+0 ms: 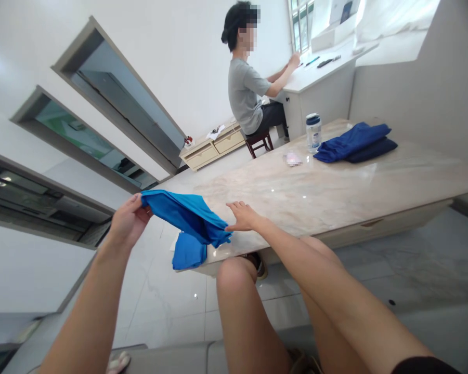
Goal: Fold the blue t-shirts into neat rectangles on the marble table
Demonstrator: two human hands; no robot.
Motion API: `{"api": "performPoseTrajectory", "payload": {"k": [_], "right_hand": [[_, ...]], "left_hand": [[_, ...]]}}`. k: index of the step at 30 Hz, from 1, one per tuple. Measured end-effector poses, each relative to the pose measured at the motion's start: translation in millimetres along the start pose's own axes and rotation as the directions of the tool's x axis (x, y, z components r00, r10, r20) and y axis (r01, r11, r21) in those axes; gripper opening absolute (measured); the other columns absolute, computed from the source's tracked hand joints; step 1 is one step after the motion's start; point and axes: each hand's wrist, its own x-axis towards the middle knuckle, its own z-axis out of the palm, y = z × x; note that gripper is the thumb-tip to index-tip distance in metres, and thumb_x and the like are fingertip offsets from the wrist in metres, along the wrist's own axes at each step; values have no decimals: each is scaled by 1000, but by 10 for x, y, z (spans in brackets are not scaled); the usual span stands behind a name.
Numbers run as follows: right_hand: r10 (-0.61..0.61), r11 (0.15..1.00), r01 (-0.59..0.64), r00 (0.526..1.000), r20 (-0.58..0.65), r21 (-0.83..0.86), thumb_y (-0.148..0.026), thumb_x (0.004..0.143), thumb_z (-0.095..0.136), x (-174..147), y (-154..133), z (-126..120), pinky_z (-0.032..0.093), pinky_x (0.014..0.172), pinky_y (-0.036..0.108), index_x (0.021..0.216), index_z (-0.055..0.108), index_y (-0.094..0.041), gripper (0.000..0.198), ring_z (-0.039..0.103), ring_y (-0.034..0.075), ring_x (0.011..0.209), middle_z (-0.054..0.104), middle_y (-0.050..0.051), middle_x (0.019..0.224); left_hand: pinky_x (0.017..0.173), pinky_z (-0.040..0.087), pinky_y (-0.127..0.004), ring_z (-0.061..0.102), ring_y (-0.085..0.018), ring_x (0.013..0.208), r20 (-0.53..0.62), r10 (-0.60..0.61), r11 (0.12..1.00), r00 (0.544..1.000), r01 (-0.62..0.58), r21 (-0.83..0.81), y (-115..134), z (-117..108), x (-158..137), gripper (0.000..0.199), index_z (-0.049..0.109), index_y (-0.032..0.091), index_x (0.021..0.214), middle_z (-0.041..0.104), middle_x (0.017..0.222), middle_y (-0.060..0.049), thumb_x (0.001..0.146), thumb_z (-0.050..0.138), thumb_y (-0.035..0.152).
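My left hand pinches one end of a bright blue piece of cloth between thumb and fingers. The cloth stretches to the right in loose folds, over the near left corner of the marble-topped table. At its bunched right end is my right hand, fingers spread, palm down. The thumb is close to the cloth; whether it touches I cannot tell. Below the held cloth, a folded blue cloth lies at the table's left corner.
On the table's far right lie dark blue folded cloths beside a clear jar with a blue lid. A person sits at a white desk behind. A low drawer cabinet stands by the wall.
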Motion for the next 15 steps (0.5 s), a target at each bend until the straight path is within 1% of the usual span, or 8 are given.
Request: {"api": "performPoseTrajectory", "payload": {"k": [1, 2, 4, 6, 7, 10, 12, 15], "right_hand": [[0, 1000, 1, 1000, -20, 9, -59, 90, 86, -22, -4, -24, 47, 119, 51, 170, 43, -17, 100, 52, 41, 149, 57, 23, 163], [-4, 1000, 4, 999, -38, 7, -50, 93, 83, -45, 3, -59, 47, 118, 49, 166, 48, -18, 88, 55, 39, 146, 61, 21, 159], [-6, 1000, 5, 998, -67, -14, -26, 98, 73, -105, 50, -166, 47, 115, 42, 150, 64, -18, 54, 62, 35, 138, 72, 17, 145], [18, 1000, -18, 996, -83, 0, -12, 97, 63, -195, 134, -321, 48, 109, 36, 131, 74, -18, 37, 68, 30, 128, 78, 14, 133], [32, 999, -30, 996, -82, 33, -11, 97, 60, -253, 187, -414, 49, 106, 34, 126, 76, -18, 34, 70, 28, 125, 79, 13, 130], [59, 984, -47, 996, -67, 170, -18, 101, 60, -476, 375, -742, 50, 98, 28, 119, 78, -19, 26, 72, 25, 113, 82, 9, 124], [73, 978, -59, 995, -62, 201, -27, 103, 62, -641, 500, -989, 50, 90, 26, 110, 80, -18, 22, 71, 23, 101, 84, 7, 112], [86, 988, -74, 992, -90, 134, -44, 106, 61, -858, 633, -1368, 46, 77, 27, 93, 81, -16, 37, 67, 22, 84, 79, 5, 86]], "left_hand": [[68, 62, -25, 68, -15, 68, 11, 19, 999, 1000, -18, -44, 138, 36, -50, 19, 68, 17, 83, 73, 78, -5, 102, 66, 20], [69, 62, -25, 68, -15, 69, 11, 24, 996, 1000, -23, -81, 252, 66, -100, 20, 68, 17, 85, 73, 78, -4, 104, 63, 19], [70, 62, -24, 68, -14, 69, -18, 20, 993, 1000, -22, -118, 417, 114, -193, 24, 67, 17, 87, 73, 77, -3, 108, 57, 18], [69, 61, -23, 67, -13, 67, -80, 0, 994, 997, -9, -110, 513, 145, -263, 28, 64, 17, 87, 72, 74, -2, 111, 51, 16], [69, 60, -23, 67, -13, 66, -118, -14, 995, 993, 2, -98, 543, 152, -287, 30, 63, 18, 86, 71, 73, -1, 113, 48, 15], [70, 58, -23, 64, -11, 64, -233, -45, 997, 971, 29, -74, 591, 132, -312, 35, 59, 17, 85, 67, 69, 1, 115, 42, 13], [69, 56, -24, 61, -11, 62, -285, -79, 995, 955, 59, -75, 592, 95, -301, 36, 57, 17, 84, 63, 66, 2, 116, 41, 13], [66, 52, -23, 56, -10, 59, -319, -128, 990, 939, 103, -94, 538, 46, -281, 37, 53, 18, 83, 58, 63, 4, 116, 38, 13]]}}
